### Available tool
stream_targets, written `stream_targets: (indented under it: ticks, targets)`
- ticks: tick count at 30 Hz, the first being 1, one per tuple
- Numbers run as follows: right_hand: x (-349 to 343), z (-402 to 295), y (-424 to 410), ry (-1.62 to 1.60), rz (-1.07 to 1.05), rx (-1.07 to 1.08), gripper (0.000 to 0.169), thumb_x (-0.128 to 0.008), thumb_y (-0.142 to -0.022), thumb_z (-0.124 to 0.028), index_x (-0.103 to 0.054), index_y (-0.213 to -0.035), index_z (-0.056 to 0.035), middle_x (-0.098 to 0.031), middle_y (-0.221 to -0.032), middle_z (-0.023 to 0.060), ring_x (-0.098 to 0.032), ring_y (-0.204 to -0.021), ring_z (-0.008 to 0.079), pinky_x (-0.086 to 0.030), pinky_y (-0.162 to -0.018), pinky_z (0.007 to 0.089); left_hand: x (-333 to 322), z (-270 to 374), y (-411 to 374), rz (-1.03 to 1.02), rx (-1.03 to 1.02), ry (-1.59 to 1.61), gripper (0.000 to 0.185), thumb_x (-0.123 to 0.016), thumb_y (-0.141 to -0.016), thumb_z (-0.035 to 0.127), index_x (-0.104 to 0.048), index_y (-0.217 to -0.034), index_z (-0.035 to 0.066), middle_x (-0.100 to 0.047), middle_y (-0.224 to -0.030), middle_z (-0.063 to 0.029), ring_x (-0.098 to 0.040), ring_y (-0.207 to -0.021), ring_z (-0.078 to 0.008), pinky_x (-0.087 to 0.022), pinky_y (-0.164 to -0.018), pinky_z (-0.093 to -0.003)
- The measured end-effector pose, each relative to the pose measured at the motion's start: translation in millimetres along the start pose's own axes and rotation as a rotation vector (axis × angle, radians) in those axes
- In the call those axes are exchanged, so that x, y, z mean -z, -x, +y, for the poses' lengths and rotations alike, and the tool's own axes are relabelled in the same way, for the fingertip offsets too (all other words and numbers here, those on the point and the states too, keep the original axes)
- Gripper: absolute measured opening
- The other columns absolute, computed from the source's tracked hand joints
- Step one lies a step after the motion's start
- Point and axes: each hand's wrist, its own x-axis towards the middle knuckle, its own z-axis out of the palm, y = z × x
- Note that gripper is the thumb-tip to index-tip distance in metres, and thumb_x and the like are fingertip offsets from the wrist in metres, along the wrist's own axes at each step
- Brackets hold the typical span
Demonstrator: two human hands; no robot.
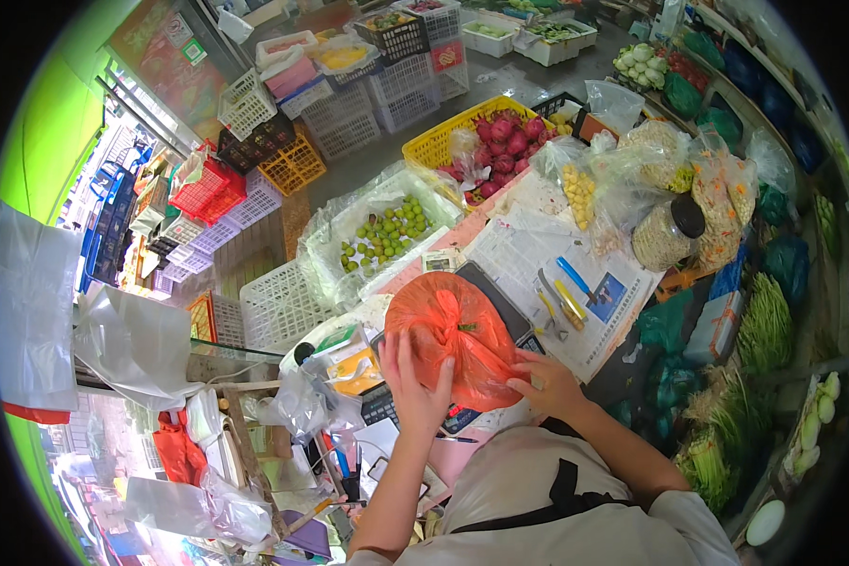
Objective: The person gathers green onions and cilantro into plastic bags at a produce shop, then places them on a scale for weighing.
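Note:
A round, full red plastic bag [467,347], twisted together at its top, sits over a black digital scale [499,293]. My left hand [416,382] holds its near left side, fingers spread along the plastic. At the right, my right hand [550,385] grips the bag's edge between thumb and fingers. What the bag contains cannot be made out. Part of the scale's lit display shows below the bag. Close to my left hand lie a black keypad [378,407] and an orange-yellow packet [354,371]. A pen [456,439] lies just in front of my body.
Blue- and yellow-handled cutting tools [569,301] lie on a newspaper [513,247]. Beyond are a foam box of green fruit [389,233], a yellow crate [424,145] of dragon fruit and a lidded jar [661,237]. Plastic bags [134,347] hang left; green vegetables [767,322] stand right.

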Motion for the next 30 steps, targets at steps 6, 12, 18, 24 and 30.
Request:
stream_targets:
  ticks: [6, 12, 18, 24, 30]
  targets:
    - [-1, -4, 1, -0.002, 0.052, -0.002, 0.042, -0.073, -0.086, -0.03, -0.066, -0.119, -0.0046, -0.059, -0.133, 0.015, -0.059, -0.119, 0.0302, -0.048, -0.099, 0.0366, -37, -27, -30, -0.102, -0.132, -0.086, 0.052, -0.075, -0.084, 0.023, -0.059, -0.128, 0.001, -0.054, -0.136, -0.0198, -0.045, -0.132, -0.0391, -0.035, -0.112, -0.0476]
    - [1, -20, -15, -0.023, 0.176, 0.131, 0.035, -0.073, -0.086, -0.022, -0.067, -0.116, -0.005, -0.062, -0.125, 0.0125, -0.061, -0.111, 0.0296, -0.049, -0.096, 0.0361, -39, -36, -15, -0.061, -0.078, -0.01, 0.048, -0.075, -0.085, 0.02, -0.06, -0.126, 0.001, -0.054, -0.135, -0.0196, -0.048, -0.13, -0.0378, -0.038, -0.11, -0.0452]
    - [-20, -52, -67, -0.064, 0.204, 0.292, 0.029, -0.068, -0.089, -0.02, -0.066, -0.113, -0.0044, -0.068, -0.102, 0.0117, -0.065, -0.096, 0.0304, -0.053, -0.083, 0.0388, -36, -34, -4, -0.047, -0.077, -0.01, 0.049, -0.075, -0.084, 0.019, -0.058, -0.128, 0.001, -0.053, -0.137, -0.0199, -0.046, -0.131, -0.0387, -0.036, -0.111, -0.0463]
    - [-65, -45, -103, 0.131, 0.174, 0.254, 0.029, -0.065, -0.09, -0.024, -0.065, -0.112, -0.0051, -0.066, -0.101, 0.013, -0.065, -0.094, 0.0316, -0.054, -0.08, 0.0404, -33, -42, 9, -0.033, -0.114, -0.049, 0.054, -0.075, -0.083, 0.017, -0.054, -0.131, 0.002, -0.05, -0.14, -0.02, -0.044, -0.133, -0.0413, -0.033, -0.113, -0.049]
    - [-71, -52, -102, 0.137, 0.189, 0.278, 0.025, -0.065, -0.088, -0.023, -0.065, -0.105, -0.0042, -0.065, -0.093, 0.0132, -0.066, -0.087, 0.0331, -0.054, -0.074, 0.0425, -13, -21, 6, -0.025, 0.001, 0.063, 0.052, -0.072, -0.084, 0.014, -0.054, -0.132, 0.003, -0.049, -0.141, -0.0209, -0.044, -0.133, -0.0394, -0.036, -0.112, -0.0468]
